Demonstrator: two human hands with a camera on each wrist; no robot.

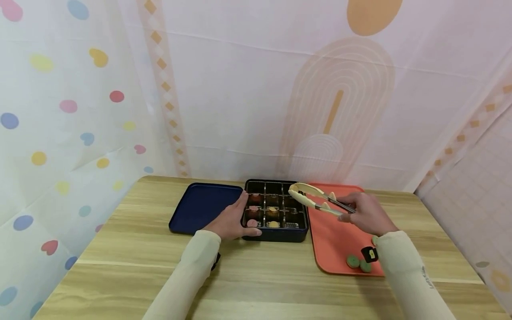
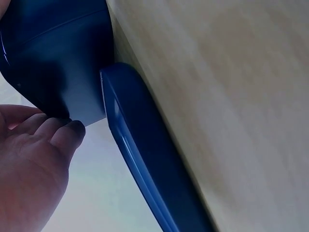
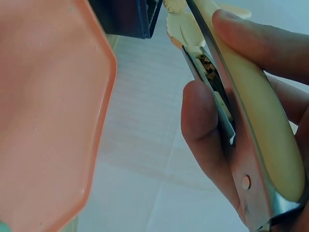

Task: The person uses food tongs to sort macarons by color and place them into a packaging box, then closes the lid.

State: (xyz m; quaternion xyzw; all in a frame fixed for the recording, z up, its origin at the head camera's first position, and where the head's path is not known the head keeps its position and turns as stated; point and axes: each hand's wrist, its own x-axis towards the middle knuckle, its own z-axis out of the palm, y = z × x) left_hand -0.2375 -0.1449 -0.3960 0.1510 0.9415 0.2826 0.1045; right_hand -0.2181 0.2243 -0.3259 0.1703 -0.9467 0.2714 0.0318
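My left hand (image 1: 232,220) holds the dark navy box (image 1: 276,235) at its near left corner, thumb along the front and fingers along the left side. Dividers split the box into compartments; pink macarons (image 1: 252,223) fill part of the left column and yellow ones (image 1: 273,224) part of the middle. In my right hand (image 1: 370,213) are tongs (image 1: 308,202) with cream tips and metal arms, gripped over the box's right side. A tan, rough-textured round piece (image 3: 175,5) shows at the tongs' tips in the right wrist view; I cannot tell whether they pinch it.
To the right of the box lies a coral tray (image 1: 336,244) with several green macarons (image 1: 353,261) near its front edge, partly behind the right wrist. A navy lid (image 1: 208,206) lies left of the box. Behind the wooden table (image 1: 256,284) hangs a patterned cloth (image 1: 240,89).
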